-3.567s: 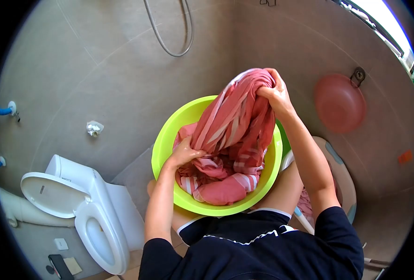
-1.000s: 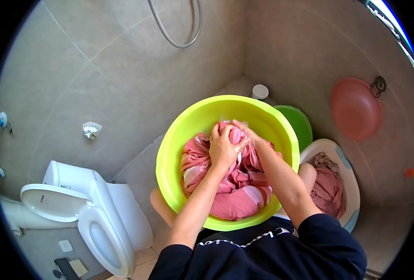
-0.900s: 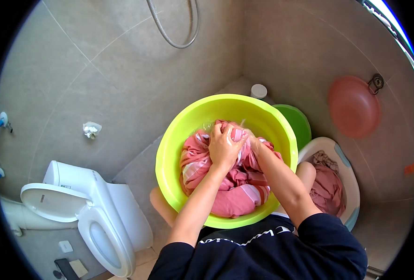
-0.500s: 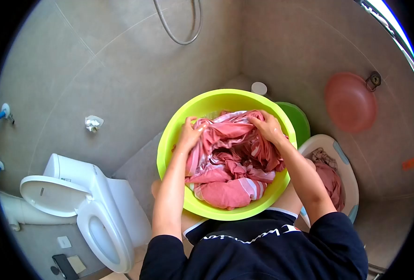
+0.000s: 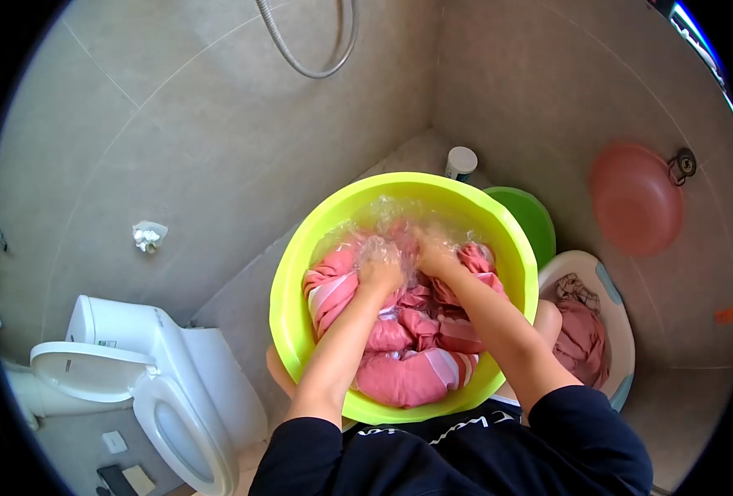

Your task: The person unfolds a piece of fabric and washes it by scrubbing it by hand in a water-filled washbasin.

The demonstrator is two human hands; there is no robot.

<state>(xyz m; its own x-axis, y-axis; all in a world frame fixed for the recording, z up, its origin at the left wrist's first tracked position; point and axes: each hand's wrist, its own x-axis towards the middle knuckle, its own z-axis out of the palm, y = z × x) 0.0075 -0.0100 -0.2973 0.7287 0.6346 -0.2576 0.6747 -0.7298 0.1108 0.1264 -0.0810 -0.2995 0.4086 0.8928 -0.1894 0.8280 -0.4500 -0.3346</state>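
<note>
A large yellow-green basin (image 5: 294,331) holds water and a bunched pink cloth with white stripes (image 5: 408,379). My left hand (image 5: 383,269) is down in the basin, pressed into the wet cloth near the middle. Just right of it, my right hand (image 5: 435,250) pushes into the same cloth. Water splashes up around both, and the fingers of each are hidden by spray, cloth and motion blur. Folds of the cloth bulge up on either side of my wrists and toward my body.
At right stands a white laundry basket (image 5: 625,331) with brownish-pink clothes (image 5: 580,343). Behind the basin are a green basin (image 5: 536,219) and a white-lidded tub (image 5: 462,160). A pink basin (image 5: 637,198) hangs on the wall. The toilet (image 5: 180,426) is at left, a shower hose (image 5: 300,66) above.
Both hands have moved inward and down from the lifted upper edge of the cloth, carrying it into the water. Water now splashes at the back of the basin.
</note>
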